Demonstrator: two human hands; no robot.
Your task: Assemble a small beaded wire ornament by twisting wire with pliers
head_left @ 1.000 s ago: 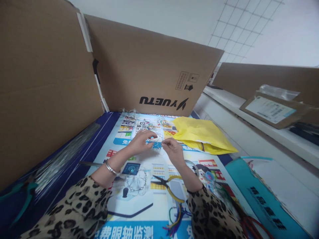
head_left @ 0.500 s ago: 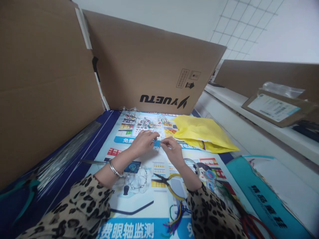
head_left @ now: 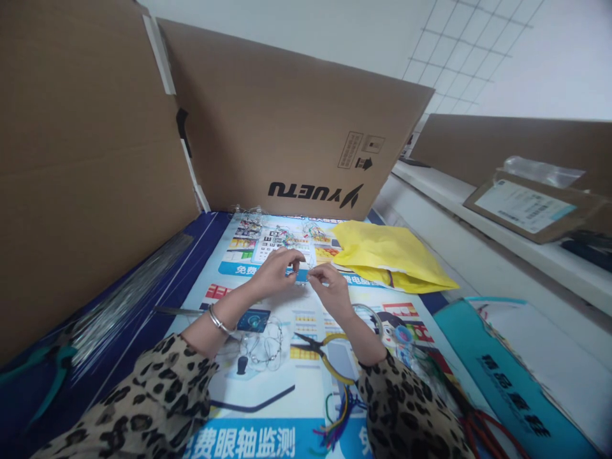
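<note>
Near the middle of the mat, my left hand (head_left: 278,271) is bent in, index finger and thumb curled towards my right hand. What it holds, if anything, is too fine to make out. Facing it closely, my right hand (head_left: 331,287) pinches a thin wire-like strand (head_left: 310,268) between thumb and index finger. Small shiny bits (head_left: 301,283) show just below the fingertips. Nearer me lie yellow-handled pliers (head_left: 315,347) with jaws apart, a loose coil of beaded wire (head_left: 268,347) and a bundle of coloured cords (head_left: 340,417).
Cardboard panels (head_left: 287,115) wall off the back and left. A yellow pouch (head_left: 392,255) lies to the right, beyond a teal folder (head_left: 507,376). At left are a bundle of thin wires (head_left: 129,299) and teal-handled pliers (head_left: 60,370). More wire tangles (head_left: 291,237) lie at the back.
My left hand has shifted very slightly, opening a little more space between its index finger and thumb. My right hand keeps its pinch in nearly the same place.
</note>
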